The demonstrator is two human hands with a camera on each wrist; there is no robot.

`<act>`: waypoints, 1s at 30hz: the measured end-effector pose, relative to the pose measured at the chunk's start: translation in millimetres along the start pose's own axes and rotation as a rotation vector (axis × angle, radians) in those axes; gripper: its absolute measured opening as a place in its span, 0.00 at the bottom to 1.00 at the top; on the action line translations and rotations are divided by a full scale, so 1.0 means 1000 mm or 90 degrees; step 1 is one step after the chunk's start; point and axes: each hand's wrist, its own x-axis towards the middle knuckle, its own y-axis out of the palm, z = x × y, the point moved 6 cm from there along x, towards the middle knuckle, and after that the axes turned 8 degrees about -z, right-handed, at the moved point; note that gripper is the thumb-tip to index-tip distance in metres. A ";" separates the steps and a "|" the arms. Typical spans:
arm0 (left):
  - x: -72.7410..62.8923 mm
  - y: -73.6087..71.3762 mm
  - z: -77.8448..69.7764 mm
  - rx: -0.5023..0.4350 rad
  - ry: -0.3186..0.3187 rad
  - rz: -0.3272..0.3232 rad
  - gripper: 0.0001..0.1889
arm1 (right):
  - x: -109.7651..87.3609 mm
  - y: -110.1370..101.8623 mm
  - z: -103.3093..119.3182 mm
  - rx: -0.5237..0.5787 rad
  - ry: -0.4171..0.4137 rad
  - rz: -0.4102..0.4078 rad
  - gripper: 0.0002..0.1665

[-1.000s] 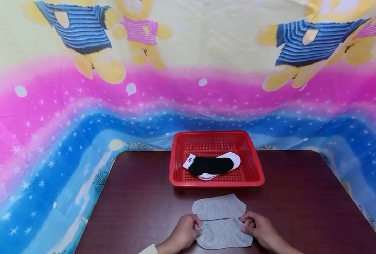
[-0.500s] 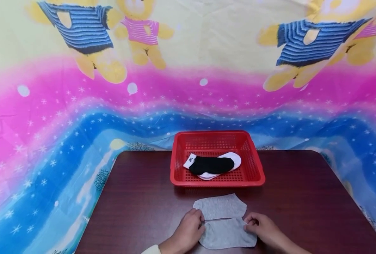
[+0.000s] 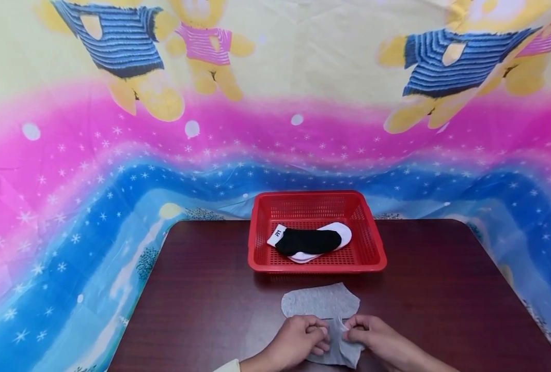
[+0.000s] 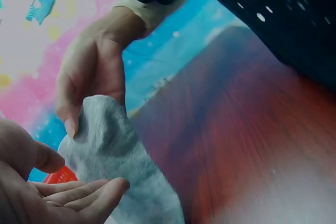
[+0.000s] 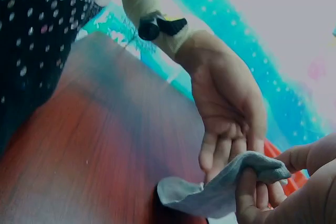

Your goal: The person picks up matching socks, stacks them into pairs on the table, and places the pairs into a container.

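Observation:
Near the front of the table, my right hand (image 3: 373,333) pinches one end of a grey ankle sock (image 3: 336,343). This sock is partly raised and bent, as the right wrist view shows the grey sock (image 5: 210,198) hanging from thumb and fingers. My left hand (image 3: 298,341) is beside it, fingers loosely extended and overlapping it; in the left wrist view the left hand's thumb and fingers (image 4: 84,198) stand apart. A second grey ankle sock (image 3: 319,302) lies flat just beyond, its near edge partly covered by the left hand.
Behind the socks stands a red plastic basket (image 3: 317,269). It holds a black sock with a white cuff (image 3: 309,242) on top of white socks (image 3: 342,233). The dark wooden table (image 3: 201,289) meets a printed cloth backdrop (image 3: 275,134) at the back and sides.
The near sock lay flat between both hands; now it is lifted and bent at the right hand. My left hand has left its left end and moved right over it.

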 end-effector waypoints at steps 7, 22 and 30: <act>0.002 0.003 0.000 -0.113 -0.076 0.006 0.15 | 0.002 0.016 0.007 0.018 -0.025 0.021 0.17; -0.004 -0.007 -0.013 -0.073 -0.024 0.023 0.13 | 0.012 0.003 -0.006 -0.015 -0.045 -0.103 0.18; -0.016 0.003 -0.042 -0.101 -0.005 0.114 0.16 | 0.026 -0.012 -0.044 0.121 -0.007 -0.036 0.26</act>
